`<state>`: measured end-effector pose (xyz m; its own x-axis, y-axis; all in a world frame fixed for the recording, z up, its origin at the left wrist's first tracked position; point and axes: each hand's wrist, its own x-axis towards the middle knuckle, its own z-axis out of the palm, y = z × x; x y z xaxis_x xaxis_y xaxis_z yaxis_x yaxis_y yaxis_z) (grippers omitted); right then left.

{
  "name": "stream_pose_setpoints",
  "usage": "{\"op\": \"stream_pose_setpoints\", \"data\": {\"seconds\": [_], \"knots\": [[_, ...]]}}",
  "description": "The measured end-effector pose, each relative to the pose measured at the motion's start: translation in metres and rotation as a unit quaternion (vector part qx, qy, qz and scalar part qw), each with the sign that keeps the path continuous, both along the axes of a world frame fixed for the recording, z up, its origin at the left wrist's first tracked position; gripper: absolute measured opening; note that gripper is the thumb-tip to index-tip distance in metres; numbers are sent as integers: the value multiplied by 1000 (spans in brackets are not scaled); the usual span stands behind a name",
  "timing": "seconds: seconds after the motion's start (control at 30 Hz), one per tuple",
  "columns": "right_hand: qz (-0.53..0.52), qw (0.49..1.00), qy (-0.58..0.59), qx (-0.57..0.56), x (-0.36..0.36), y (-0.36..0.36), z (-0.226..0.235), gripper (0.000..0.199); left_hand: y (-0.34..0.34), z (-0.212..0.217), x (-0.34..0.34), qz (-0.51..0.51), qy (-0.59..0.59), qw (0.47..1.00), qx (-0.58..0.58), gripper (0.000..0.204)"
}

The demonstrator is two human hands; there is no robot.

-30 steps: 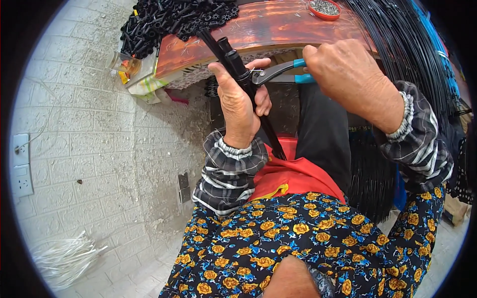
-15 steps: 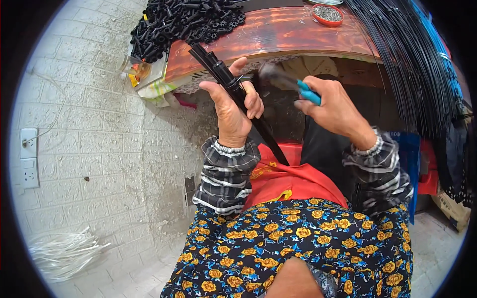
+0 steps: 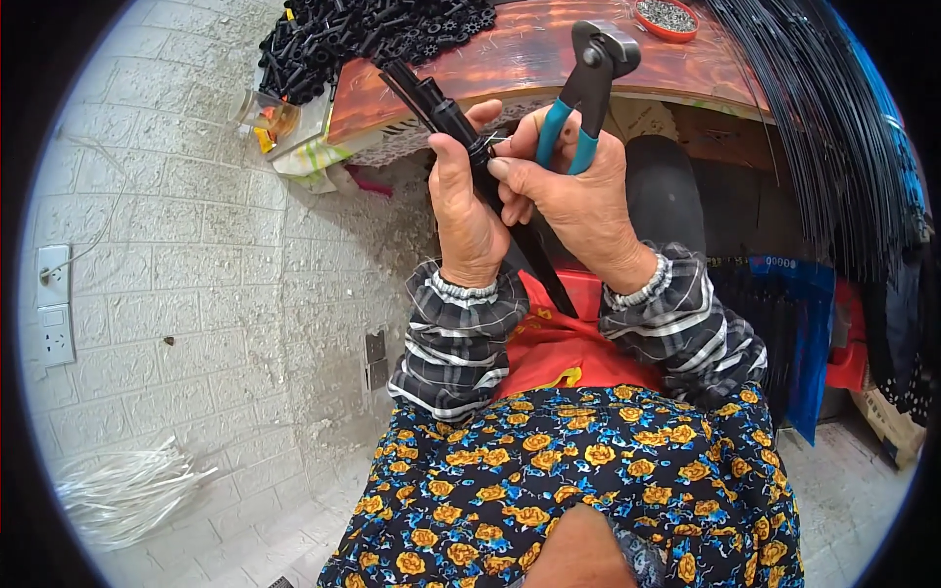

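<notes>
My left hand [image 3: 465, 211] is closed round a black umbrella shaft [image 3: 539, 265] that slants from the table edge down to my lap. Its upper end carries a dark plastic collar [image 3: 453, 122] and a bundle of thin tubes. End-cutting pliers [image 3: 588, 93] with blue handles point upward, tucked in my right hand [image 3: 588, 201]. The thumb and fingertips of that same hand pinch together at the collar, touching my left fingers. A thin pale wire [image 3: 498, 139] sticks out there; its inner end is hidden.
Many black plastic parts [image 3: 343, 44] are heaped on the wood-patterned table [image 3: 520, 49]. A red dish [image 3: 667, 20] of small metal bits stands farther right. Long black rods [image 3: 814, 127] hang over the right side. White strips [image 3: 132, 495] lie by the wall at left.
My right hand has moved left to the collar, and the pliers have swung upright within it. My left hand and the shaft have shifted slightly right.
</notes>
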<state>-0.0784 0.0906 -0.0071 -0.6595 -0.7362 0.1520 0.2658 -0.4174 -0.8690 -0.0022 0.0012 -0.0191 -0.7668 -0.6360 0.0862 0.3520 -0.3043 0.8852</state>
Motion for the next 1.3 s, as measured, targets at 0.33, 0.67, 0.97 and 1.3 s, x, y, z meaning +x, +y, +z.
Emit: {"op": "stream_pose_setpoints", "data": {"seconds": [0.33,0.67,0.97,1.3], "knots": [[13,996,92,5,-7,-3,2,9,1,4,-1,31,-20,999,-5,71],[-15,757,565,329,-63,60,-4,33,-8,-5,7,-13,24,1000,7,69],[-108,681,661,297,-55,47,-3,61,-2,-3,5,-29,14,999,24,68],[-176,670,642,330,-36,36,-5,62,-5,0,2,-7,18,999,37,62]]}}
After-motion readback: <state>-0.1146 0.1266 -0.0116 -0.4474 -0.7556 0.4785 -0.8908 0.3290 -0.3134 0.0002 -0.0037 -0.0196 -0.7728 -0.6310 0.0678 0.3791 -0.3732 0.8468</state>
